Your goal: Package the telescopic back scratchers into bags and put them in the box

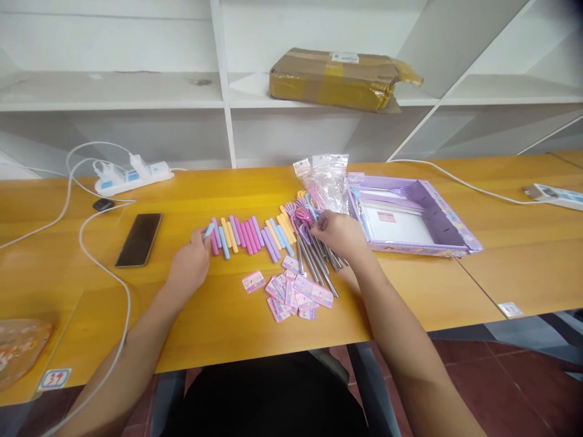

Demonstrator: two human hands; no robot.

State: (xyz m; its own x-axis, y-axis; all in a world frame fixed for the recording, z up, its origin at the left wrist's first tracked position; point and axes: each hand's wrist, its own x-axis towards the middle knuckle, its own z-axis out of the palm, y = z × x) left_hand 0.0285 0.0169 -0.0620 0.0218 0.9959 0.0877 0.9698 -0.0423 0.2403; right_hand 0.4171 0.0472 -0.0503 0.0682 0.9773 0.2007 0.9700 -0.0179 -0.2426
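**Left hand (190,262) lifts up a blue stick (208,231), right hand (341,233) at the whisk-like tools (315,261)**

A person seated at a yellow worktop (218,328) holds the blue stick narrowly between thumb and fingertips of the left hand, at the near end of a row of pastel sticks (249,237). Its long axis slants, the upper tip pointing toward one o'clock. The row stretches away from that hand between two and three o'clock, most of its sticks lying with long axes from eleven to five.

The right hand's fingers are bunched at the coloured loops of the whisk-like tools; whether they grip one cannot be told. The tools lie heaped, loops uppermost, most metal stems pointing toward five o'clock.

From the right hand, small printed cards (290,291) lie scattered at seven o'clock, clear plastic bags (330,179) just before twelve, and a purple tray (423,249) between two and three. A phone (139,241) rests between nine and ten o'clock from the left hand.
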